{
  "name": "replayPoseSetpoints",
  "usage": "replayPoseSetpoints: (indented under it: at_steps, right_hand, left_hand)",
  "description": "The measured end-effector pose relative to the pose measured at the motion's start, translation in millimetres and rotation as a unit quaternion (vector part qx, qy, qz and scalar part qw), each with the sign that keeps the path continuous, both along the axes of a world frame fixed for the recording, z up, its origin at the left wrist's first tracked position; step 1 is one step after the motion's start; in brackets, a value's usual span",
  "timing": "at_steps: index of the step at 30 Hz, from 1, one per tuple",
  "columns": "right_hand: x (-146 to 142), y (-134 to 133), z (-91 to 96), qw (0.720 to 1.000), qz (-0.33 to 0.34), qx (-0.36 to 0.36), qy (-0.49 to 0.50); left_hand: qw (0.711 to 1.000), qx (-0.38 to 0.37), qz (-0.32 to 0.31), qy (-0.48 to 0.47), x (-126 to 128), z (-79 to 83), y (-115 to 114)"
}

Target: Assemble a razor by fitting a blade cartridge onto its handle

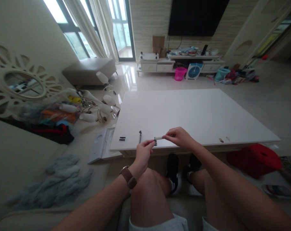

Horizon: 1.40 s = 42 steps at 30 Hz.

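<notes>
My left hand point(143, 153), with a brown watch on the wrist, pinches the dark end of a small thin white piece point(158, 139) just above the near edge of the white table point(184, 112). From the other side my right hand point(179, 137) pinches the white end of the same piece. Both hands are closed on it. A slim dark tool point(140, 136) and a small black part point(122, 138) lie on the table left of my hands. Two tiny bits point(223, 140) lie near the table's right front corner.
A red round stool point(256, 158) sits on the floor under the table's right corner. A white flat case point(101, 146) lies off the left edge. A lamp fixture with white shades point(92, 107) and clutter lie at left. My knees and black shoes point(173, 168) are below.
</notes>
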State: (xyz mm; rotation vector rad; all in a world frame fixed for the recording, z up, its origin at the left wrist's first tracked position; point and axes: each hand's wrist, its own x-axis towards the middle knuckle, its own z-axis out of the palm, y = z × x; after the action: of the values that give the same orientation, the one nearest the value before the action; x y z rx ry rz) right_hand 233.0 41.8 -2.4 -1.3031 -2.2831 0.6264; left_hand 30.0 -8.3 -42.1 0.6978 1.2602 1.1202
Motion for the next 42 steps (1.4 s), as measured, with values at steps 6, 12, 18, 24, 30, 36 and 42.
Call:
replayPoseSetpoints:
  at_steps: [6,12,18,24,30,36,42]
  right_hand:
    - [-0.3,0.0,1.2,1.000,-0.013,0.012,0.026]
    - [-0.9,0.2,0.6,1.000,-0.025,0.014,0.007]
    - [0.0,-0.3,-0.2,1.000,0.013,-0.012,0.011]
    - [-0.5,0.3,-1.0,0.999,-0.044,0.015,0.012]
    - [0.8,-0.1,-1.5,1.000,-0.005,-0.009,-0.004]
    - [0.5,-0.4,1.3,0.999,-0.027,0.012,0.021]
    - [-1.2,0.9,-1.5,0.999,-0.032,0.017,-0.002]
  left_hand:
    - [1.000,0.001,-0.004,0.004,-0.3,-1.9,0.6]
    - [1.000,-0.009,0.005,-0.002,0.5,1.0,0.7]
    - [1.000,-0.001,-0.004,-0.006,0.8,2.5,-0.4]
    - [1.000,-0.008,0.002,-0.007,0.9,0.5,0.1]
    - [1.000,-0.005,0.003,-0.009,0.9,0.3,-0.1]
    - [1.000,-0.010,0.003,-0.012,0.7,1.0,-1.1]
    - [1.000,-0.016,0.002,-0.010,0.8,1.2,-1.2]
